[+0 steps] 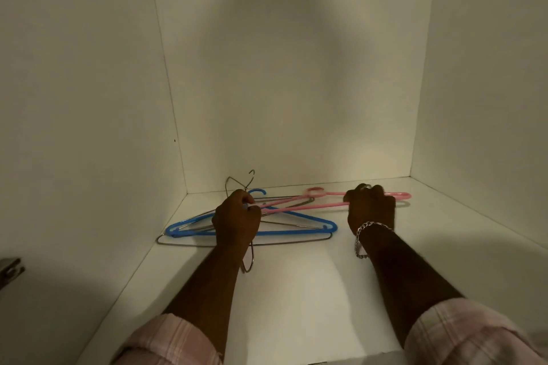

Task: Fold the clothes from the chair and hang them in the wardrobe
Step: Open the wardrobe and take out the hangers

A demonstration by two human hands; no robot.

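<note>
Both hands (236,218) (370,210) grip opposite ends of pink hanger (299,207).

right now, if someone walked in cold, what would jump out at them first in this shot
The bright pink hanger stands out first, lying across the back of the white wardrobe shelf with the right hand gripping it near its far right end. Next is the blue hanger at back left, tangled with thin wire hangers, where the left hand pinches into the pile.
</note>
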